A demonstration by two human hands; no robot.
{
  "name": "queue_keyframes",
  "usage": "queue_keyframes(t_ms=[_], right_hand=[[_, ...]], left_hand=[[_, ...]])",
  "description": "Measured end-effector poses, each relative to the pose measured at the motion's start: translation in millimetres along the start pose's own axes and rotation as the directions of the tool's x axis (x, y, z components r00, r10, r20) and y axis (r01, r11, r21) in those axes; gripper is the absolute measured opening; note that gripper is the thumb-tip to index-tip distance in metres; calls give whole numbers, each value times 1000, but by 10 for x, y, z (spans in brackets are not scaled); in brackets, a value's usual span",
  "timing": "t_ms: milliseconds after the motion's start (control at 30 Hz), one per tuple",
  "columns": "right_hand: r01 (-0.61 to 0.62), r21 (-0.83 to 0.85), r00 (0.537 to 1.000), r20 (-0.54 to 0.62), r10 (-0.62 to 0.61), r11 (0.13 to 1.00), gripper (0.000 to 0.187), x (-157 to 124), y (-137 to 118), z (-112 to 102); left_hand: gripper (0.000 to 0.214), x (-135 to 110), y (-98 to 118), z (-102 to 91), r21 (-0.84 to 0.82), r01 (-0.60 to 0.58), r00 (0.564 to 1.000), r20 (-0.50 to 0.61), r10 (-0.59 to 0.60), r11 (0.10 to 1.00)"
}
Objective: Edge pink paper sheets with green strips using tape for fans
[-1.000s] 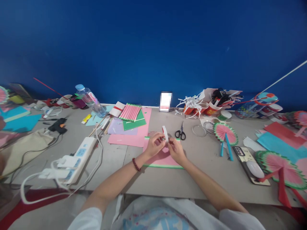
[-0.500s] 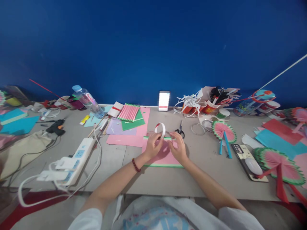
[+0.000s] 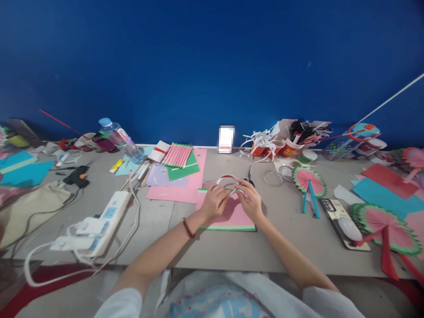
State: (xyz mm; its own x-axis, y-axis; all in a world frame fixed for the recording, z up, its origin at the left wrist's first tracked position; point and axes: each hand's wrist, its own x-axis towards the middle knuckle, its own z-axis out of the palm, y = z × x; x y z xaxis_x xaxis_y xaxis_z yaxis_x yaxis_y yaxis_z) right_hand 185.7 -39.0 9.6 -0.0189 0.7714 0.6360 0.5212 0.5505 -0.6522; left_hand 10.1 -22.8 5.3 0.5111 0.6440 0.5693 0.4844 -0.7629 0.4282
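Observation:
Above a pink paper sheet (image 3: 232,218) with green edging, my left hand (image 3: 216,201) is closed on a thin white ring that looks like a narrow roll of tape (image 3: 226,177). The fingertips of my right hand (image 3: 250,199) pinch the ring's right side. Both hands sit close together, a little over the sheet's upper part. Just behind my right hand lies a pair of scissors (image 3: 249,172), its handles partly hidden. A pink strip (image 3: 172,194) extends left from the sheet.
Left are a power strip (image 3: 111,221) with cables, a glue gun (image 3: 77,176) and a tilted bottle (image 3: 122,141). Pleated pink paper (image 3: 179,155) lies behind. Cups (image 3: 288,148), loose rings (image 3: 273,178), paper fans (image 3: 309,182) and a phone (image 3: 334,212) with a mouse (image 3: 349,230) are right.
The ring has turned from upright to a flatter tilt. My right hand, apart from it before, has moved in and its fingertips have closed on the ring.

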Motion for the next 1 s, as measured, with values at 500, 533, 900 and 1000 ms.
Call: queue_keyframes(t_ms=[500,533,900,1000], right_hand=[[160,-116,986,-35,-165,980,33,-29,6,5],[162,-130,985,-34,-167,978,33,-31,-1,10],[114,-123,993,10,-113,986,36,-45,36,5],[100,-99,995,33,-97,990,34,-31,20,-12]], left_hand=[[27,2,10,8,79,-103,991,-80,109,992],[27,4,13,11,82,-108,990,-83,115,991],[27,15,33,53,55,-95,992,-77,99,994],[27,8,22,45,52,-94,993,-66,97,994]])
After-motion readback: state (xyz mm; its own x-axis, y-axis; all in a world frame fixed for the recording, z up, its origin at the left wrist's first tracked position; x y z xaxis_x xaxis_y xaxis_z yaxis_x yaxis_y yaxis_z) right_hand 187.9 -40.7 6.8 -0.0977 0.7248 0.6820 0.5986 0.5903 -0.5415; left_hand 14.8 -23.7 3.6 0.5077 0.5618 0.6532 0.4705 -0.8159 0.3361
